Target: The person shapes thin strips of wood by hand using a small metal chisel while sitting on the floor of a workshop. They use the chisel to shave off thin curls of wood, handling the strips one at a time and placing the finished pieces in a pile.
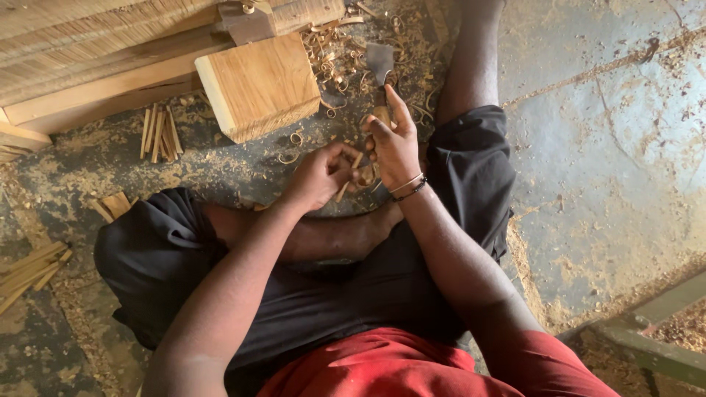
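Head view is showing a person sitting on a dusty floor [603,147] with legs folded. The right hand [393,147] is closing around the wooden handle of a chisel [379,70], its flat blade pointing away toward the wood curls [334,59]. The left hand [320,176] is pinching a thin wooden stick [350,176] just beside the right hand. It looks like the stick is being shaved into shape. The blade would need a careful, steady push away from the fingers. A wooden block [257,84] is sitting near, and a bundle of small sticks [160,134] is lying to the left.
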